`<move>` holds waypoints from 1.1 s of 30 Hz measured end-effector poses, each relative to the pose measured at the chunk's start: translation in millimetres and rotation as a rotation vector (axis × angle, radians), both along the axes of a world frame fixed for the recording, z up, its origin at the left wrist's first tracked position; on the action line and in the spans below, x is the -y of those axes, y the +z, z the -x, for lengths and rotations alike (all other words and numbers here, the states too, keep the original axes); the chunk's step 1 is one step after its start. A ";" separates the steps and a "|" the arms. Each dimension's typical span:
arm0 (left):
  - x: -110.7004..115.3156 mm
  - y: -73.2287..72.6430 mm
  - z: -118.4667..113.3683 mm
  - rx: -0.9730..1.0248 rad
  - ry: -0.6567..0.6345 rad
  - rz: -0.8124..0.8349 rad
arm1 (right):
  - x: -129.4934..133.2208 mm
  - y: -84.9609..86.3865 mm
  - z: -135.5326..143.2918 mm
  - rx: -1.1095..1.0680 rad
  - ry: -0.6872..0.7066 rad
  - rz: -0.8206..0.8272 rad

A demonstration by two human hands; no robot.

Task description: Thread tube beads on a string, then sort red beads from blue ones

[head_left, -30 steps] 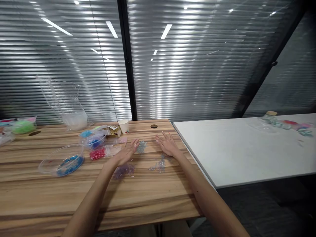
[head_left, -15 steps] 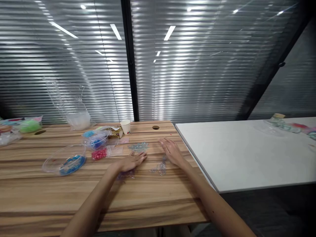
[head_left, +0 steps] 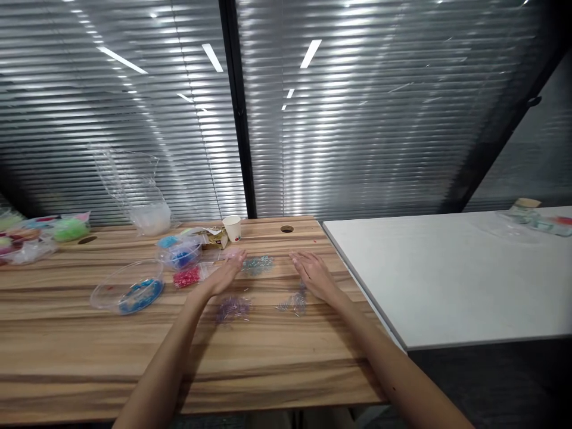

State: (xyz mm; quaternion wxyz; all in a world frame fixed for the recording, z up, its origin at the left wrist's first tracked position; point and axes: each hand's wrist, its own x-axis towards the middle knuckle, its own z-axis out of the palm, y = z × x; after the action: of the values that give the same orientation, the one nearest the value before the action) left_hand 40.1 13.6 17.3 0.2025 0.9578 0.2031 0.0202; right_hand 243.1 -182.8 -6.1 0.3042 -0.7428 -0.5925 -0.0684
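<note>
Three loose piles of small, shiny tube-like pieces lie on the wooden table: a bluish-grey pile [head_left: 259, 264] at the back, a purple pile [head_left: 233, 308] at front left, and a clear-grey pile [head_left: 294, 302] at front right. My left hand [head_left: 227, 273] is at the left edge of the back pile, fingers stretched forward, holding nothing visible. On the other side, my right hand [head_left: 314, 275] reaches over the table just behind the clear-grey pile, its fingers extended and holding nothing visible. Whether either palm touches the tabletop I cannot tell.
Left of my hands lie a bag of red beads [head_left: 186, 277], a clear round container with blue pieces [head_left: 182, 256] and a clear dish [head_left: 105, 292] with a blue ring of pieces. A paper cup [head_left: 232, 229] stands behind. A white table [head_left: 447, 280] adjoins at right.
My left hand has moved back and left, off the purple pile, which now shows fully. My right hand has hardly moved. The view has turned slightly left.
</note>
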 end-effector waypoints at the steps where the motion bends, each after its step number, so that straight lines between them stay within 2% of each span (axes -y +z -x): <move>1: -4.3 0.7 2.6 0.015 0.056 -0.023 | -0.2 -0.4 0.5 -0.031 0.016 -0.009; 3: -10.8 -0.3 5.9 -0.020 0.130 -0.087 | -1.8 -1.3 1.7 -0.081 0.060 -0.018; 5: -14.4 -4.1 6.5 -0.135 0.130 -0.157 | -5.7 -1.1 3.2 -0.102 0.116 0.007; 9: -15.6 -14.1 2.6 -0.312 0.069 -0.242 | -23.9 4.7 5.6 -0.101 0.261 0.266; 12: -15.0 -19.7 -1.6 -0.290 0.083 -0.245 | -45.4 8.1 5.6 -0.111 0.239 0.473; 16: -16.0 -26.4 -7.1 -0.217 0.084 -0.245 | -72.2 4.4 5.4 -0.085 0.215 0.596; 23: -19.0 -38.7 -19.3 -0.119 0.047 -0.294 | -88.1 0.4 9.8 -0.087 0.227 0.657; 33: -17.1 -49.0 -30.0 -0.036 -0.021 -0.320 | -103.7 -10.8 10.3 -0.069 0.290 0.561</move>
State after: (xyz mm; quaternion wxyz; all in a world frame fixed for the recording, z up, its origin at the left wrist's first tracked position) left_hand 70.1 30.7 -31.7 0.0440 0.9801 0.1907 0.0329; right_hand 232.7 -79.1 -16.9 0.1140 -0.7072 -0.6775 0.1668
